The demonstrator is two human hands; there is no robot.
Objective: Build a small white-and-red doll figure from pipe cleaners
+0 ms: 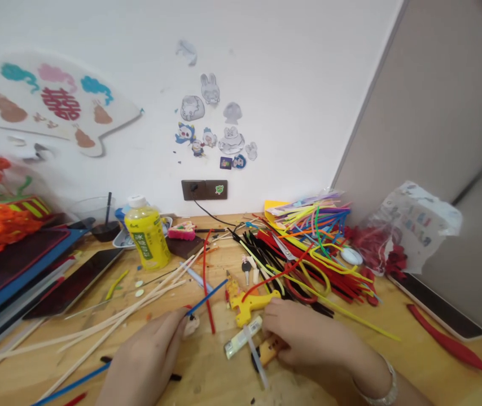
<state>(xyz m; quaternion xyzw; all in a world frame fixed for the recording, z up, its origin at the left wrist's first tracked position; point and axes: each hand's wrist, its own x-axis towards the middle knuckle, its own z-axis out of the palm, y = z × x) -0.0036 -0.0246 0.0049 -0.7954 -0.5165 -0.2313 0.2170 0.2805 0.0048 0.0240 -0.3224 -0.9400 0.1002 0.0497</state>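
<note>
A blue pipe cleaner (209, 296) is held by the left hand (150, 349) in a close pinch, the fingers brought nearly together, with a small whitish piece (192, 325) just beside them. By the right hand (298, 332) the fingers are kept loosely curled at the handle end of a yellow glue gun (247, 307) and over a yellow-and-black tool (268, 351); whether either is gripped cannot be told.

The far end of the pipe cleaner is seen at the gun's nozzle, though contact cannot be confirmed. If the nozzle is hot, the fuzz could be scorched or smeared by a careless nudge. The translucent glue stick (254, 352) is left jutting from the gun across a pale printed tube (243, 337), so it could be bent or the gun twisted by a knock from the right wrist.

Farther out, a red pipe cleaner (207, 282) could be snagged, as could the heaped pipe cleaners (309, 248). On the crowded tabletop (207, 378), a capped drink bottle (147, 234) could be toppled by a wide leftward sweep.
</note>
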